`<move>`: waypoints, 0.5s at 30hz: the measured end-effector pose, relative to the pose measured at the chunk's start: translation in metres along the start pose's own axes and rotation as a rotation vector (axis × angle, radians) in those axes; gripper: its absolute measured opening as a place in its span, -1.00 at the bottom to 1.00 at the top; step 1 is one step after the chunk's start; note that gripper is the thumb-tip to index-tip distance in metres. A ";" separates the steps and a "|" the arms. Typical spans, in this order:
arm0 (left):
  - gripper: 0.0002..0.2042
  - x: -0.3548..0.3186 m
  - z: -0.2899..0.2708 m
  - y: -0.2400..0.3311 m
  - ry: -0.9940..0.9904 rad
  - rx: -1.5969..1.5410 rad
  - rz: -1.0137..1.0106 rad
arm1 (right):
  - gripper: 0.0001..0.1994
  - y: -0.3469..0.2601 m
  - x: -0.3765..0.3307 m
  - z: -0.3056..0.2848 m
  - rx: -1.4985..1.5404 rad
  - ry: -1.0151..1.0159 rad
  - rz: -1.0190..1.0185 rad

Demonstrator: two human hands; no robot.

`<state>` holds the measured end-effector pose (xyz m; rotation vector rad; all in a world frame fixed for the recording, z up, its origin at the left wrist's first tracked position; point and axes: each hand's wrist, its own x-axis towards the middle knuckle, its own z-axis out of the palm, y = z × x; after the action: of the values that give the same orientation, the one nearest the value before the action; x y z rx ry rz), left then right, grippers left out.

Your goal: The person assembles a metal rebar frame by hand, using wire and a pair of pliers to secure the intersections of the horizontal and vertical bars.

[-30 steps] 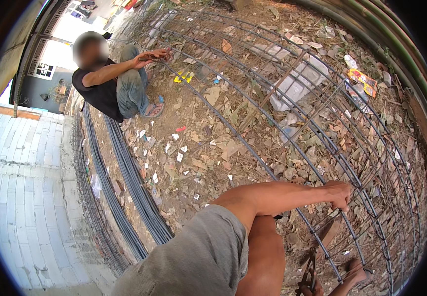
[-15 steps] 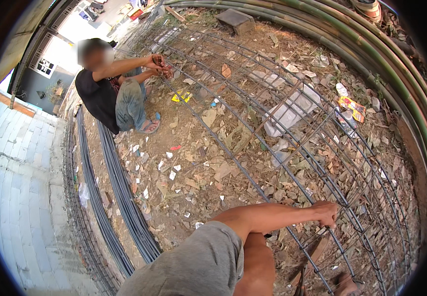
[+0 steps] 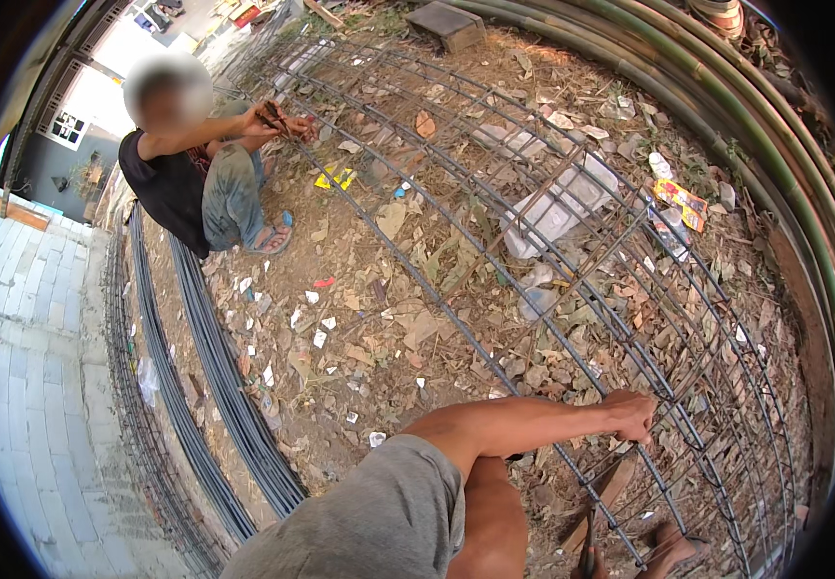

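My left arm reaches across to the right, and my left hand [image 3: 632, 417] is closed around a bar of the long steel rebar cage [image 3: 552, 343]. At the lower edge a slim dark tool [image 3: 589, 545], which looks like a pair of pincers, stands upright. A sliver of my right hand [image 3: 581, 571] shows around its lower end, mostly cut off by the picture's edge. Close to the tool, a piece of wood [image 3: 612, 482] lies under the bars. A bare foot [image 3: 668, 548] shows beside the cage, partly cut off.
A co-worker [image 3: 171, 183] squats at the far left, both hands at the cage's far end. Bundled steel bars [image 3: 229, 386] lie along the left, beside a block wall [image 3: 22, 386]. Bamboo poles [image 3: 726, 106] curve along the right. Leaves and litter cover the ground; a white plastic sack [image 3: 562, 207] lies under the cage.
The view has shifted slightly, so the scene sits a little further left. My left hand keeps its hold on the bar. The upright tool and the foot show more clearly now.
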<state>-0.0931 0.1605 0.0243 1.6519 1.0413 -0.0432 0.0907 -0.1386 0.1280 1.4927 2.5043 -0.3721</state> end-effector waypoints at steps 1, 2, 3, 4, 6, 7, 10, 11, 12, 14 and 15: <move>-0.80 -0.001 0.000 -0.001 0.009 -0.029 -0.021 | -0.45 -0.001 0.002 -0.001 -0.260 0.109 -0.136; -0.80 -0.002 0.001 -0.002 0.017 -0.059 -0.042 | -0.44 -0.006 0.009 -0.011 0.339 -0.096 0.144; -0.80 -0.003 0.002 -0.004 0.018 -0.063 -0.049 | -0.43 -0.009 0.014 -0.018 0.936 -0.306 0.425; -0.80 -0.003 0.002 -0.007 0.018 -0.059 -0.026 | -0.43 -0.010 0.017 -0.021 0.938 -0.316 0.415; -0.78 -0.004 0.002 -0.015 0.020 -0.051 -0.011 | -0.42 -0.010 0.022 -0.023 0.969 -0.363 0.404; -0.78 0.000 0.003 -0.010 0.015 -0.051 0.000 | -0.42 -0.010 0.021 -0.025 0.965 -0.358 0.414; -0.79 0.008 0.007 0.004 0.019 -0.036 0.060 | -0.41 -0.011 0.015 -0.031 0.936 -0.276 0.396; -0.79 0.008 0.007 0.001 0.018 -0.047 0.051 | -0.46 -0.011 0.011 -0.025 0.863 -0.307 0.464; -0.79 0.008 0.007 0.000 0.015 -0.059 0.047 | -0.50 -0.010 0.007 -0.020 0.786 -0.334 0.534; -0.79 0.001 0.003 -0.005 0.017 -0.044 0.015 | -0.50 -0.009 0.007 -0.013 0.820 -0.332 0.506; -0.79 -0.002 0.001 -0.007 0.011 -0.025 0.002 | -0.51 -0.008 0.006 -0.009 0.849 -0.319 0.496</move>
<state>-0.0983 0.1586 0.0190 1.6324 1.0444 -0.0198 0.0805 -0.1343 0.1359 2.0261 1.6859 -1.5506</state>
